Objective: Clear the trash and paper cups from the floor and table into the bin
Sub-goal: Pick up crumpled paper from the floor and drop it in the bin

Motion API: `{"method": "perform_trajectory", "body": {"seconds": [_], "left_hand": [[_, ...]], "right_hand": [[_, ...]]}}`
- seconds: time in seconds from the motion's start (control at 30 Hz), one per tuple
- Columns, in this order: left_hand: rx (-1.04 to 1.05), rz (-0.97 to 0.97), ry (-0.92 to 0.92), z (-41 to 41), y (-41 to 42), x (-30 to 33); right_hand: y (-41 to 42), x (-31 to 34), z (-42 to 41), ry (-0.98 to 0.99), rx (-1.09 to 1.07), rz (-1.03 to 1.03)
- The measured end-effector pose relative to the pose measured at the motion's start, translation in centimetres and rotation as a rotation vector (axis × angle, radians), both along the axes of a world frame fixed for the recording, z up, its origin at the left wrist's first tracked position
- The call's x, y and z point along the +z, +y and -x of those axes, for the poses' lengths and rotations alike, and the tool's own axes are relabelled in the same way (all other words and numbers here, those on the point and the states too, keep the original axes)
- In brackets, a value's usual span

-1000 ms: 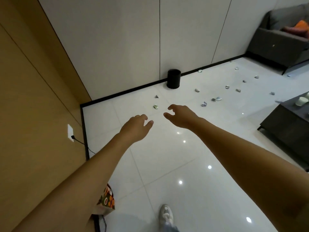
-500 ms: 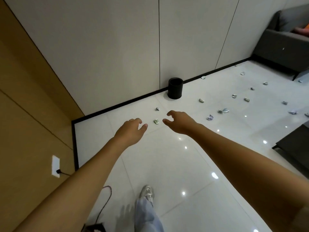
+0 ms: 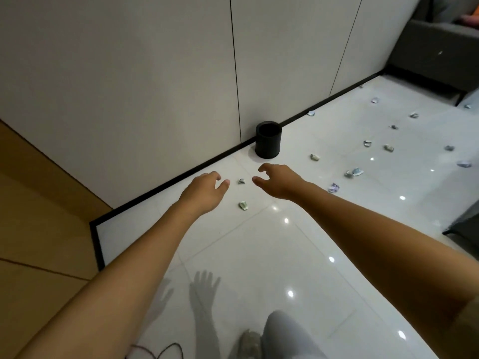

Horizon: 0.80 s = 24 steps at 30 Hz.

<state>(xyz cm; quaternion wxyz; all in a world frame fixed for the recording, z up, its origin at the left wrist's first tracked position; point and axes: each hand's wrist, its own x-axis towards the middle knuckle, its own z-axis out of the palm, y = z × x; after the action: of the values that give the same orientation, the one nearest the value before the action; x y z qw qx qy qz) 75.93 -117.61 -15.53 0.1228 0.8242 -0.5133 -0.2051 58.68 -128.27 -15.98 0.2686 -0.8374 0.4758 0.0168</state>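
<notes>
A round black bin [image 3: 268, 139] stands on the white floor against the wall. Two crumpled scraps lie in front of it: a small one [image 3: 242, 180] between my hands and a greenish one [image 3: 243, 205] nearer to me. My left hand [image 3: 204, 193] and my right hand [image 3: 278, 180] are both stretched forward above the floor, fingers apart, holding nothing. Several more crumpled scraps lie scattered to the right, such as one [image 3: 314, 157] near the bin and a purple one [image 3: 333, 187].
A wood-panelled wall [image 3: 39, 203] runs along the left. A grey sofa [image 3: 435, 50] stands at the far right, and a dark table edge [image 3: 464, 224] juts in at the right. A black cable [image 3: 155, 352] lies near my shoe [image 3: 248, 344].
I have walked closer to the bin and the scraps. Both hands stay outstretched and empty, now flanking the small scrap.
</notes>
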Motion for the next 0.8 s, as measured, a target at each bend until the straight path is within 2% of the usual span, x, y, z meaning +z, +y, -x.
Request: {"method": "perform_trajectory", "body": {"seconds": [0.27, 0.57, 0.8], "left_hand": [[-0.007, -0.034, 0.037, -6.4, -12.7, -3.2], [0.012, -0.117, 0.074, -12.1, -30.5, -6.2], [0.037, -0.239, 0.156, -15.4, -38.3, -10.3]], "right_hand": [[-13.2, -3.1, -6.7, 0.008, -0.017, -0.053], [-30.9, -6.8, -13.3, -0.028, -0.037, -0.156], [-38.1, -10.7, -14.5, 0.007, -0.114, -0.278]]}}
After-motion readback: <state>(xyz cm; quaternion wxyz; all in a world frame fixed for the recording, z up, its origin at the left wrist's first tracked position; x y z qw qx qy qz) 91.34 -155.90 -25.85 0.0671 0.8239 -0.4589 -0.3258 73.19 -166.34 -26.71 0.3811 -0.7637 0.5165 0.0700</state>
